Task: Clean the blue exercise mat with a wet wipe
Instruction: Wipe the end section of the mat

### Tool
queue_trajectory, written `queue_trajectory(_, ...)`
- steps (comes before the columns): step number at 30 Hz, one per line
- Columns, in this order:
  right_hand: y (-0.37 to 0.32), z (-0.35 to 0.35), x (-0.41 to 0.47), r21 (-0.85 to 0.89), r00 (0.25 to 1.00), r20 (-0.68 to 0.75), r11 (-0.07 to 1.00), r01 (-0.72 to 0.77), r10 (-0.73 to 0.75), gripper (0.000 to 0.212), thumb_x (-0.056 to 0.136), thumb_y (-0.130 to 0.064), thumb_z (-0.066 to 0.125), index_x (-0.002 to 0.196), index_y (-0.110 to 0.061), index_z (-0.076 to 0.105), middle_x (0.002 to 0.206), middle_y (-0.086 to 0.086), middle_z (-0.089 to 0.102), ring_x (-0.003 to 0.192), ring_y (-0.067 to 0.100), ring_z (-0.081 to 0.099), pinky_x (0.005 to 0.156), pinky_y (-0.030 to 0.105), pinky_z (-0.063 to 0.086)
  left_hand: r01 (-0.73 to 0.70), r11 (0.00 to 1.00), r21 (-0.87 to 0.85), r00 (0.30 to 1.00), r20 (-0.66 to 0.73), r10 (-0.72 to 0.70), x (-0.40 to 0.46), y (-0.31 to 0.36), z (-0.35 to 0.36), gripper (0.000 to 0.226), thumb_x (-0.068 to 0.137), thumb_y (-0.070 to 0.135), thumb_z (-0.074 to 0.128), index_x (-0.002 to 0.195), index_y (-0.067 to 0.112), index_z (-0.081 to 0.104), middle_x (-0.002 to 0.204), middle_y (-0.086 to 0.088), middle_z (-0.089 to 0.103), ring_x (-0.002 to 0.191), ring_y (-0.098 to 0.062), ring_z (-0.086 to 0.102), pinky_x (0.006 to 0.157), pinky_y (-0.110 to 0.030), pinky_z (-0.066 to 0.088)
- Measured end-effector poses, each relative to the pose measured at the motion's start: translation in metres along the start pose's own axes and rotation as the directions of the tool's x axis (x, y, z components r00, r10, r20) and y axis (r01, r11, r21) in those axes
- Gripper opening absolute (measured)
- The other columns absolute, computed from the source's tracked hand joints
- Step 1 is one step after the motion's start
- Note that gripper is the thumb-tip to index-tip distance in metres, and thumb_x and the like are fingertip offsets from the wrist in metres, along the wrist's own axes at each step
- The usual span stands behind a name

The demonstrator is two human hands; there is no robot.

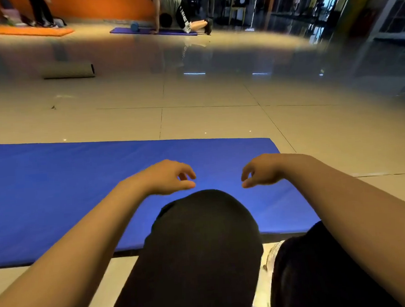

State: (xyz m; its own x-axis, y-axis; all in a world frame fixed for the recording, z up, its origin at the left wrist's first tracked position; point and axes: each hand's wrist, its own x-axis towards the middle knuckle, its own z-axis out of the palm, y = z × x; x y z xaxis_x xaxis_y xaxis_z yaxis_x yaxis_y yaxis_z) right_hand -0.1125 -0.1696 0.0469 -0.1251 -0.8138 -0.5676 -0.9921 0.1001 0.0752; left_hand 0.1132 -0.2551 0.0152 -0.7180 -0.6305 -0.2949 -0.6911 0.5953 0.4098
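Knee [202, 236] nearest; both hands' fingers [186, 175] loosely curled, empty.

Glossy beige tiled floor [209, 119], orange wall [107, 5] (far side), dim glass partitions [330, 5]

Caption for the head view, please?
Both empty hands, left hand and right hand, hover over the blue mat; no wipe visible.

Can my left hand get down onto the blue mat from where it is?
Probably yes. The left hand hangs empty, fingers loosely curled, above the blue mat, with only the raised knee beside it.
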Motion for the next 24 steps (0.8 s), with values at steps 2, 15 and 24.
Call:
queue_trajectory(2,-0.008,0.001,-0.004,0.047,0.999,-0.023,0.999,0.026,-0.025,0.041,0.101,-0.042,0.048,0.136,-0.021,0.054,0.141,0.001,0.051,0.127,0.021,0.049,0.102,0.033,0.038,-0.029,0.997,0.067,0.999,0.025,0.028,-0.013,0.023,-0.034,0.038,0.100,0.039,0.055,0.136,0.028,0.054,0.126,0.004,0.061,0.105,-0.010,0.051,0.091,-0.023,0.037)
queue_trajectory(15,-0.025,0.001,0.003,0.093,1.000,-0.030,0.996,-0.005,0.008,0.037,0.099,-0.040,0.053,0.128,-0.018,0.058,0.129,0.002,0.059,0.113,0.019,0.055,0.088,0.029,0.043,-0.033,0.948,0.317,0.974,0.224,-0.041,-0.035,0.065,-0.095,0.052,0.097,0.050,0.050,0.146,0.036,0.039,0.137,0.007,0.054,0.118,-0.014,0.053,0.093,-0.025,0.035)
queue_trajectory(24,-0.043,-0.003,0.033,0.053,0.999,0.031,0.999,0.012,-0.014,0.039,0.098,-0.036,0.058,0.133,-0.021,0.054,0.132,0.000,0.055,0.113,0.019,0.053,0.086,0.028,0.041,-0.049,0.975,0.217,0.957,0.290,-0.017,0.027,-0.007,-0.006,0.046,0.104,0.042,0.045,0.147,0.025,0.042,0.143,-0.002,0.050,0.127,-0.021,0.048,0.102,-0.031,0.037)
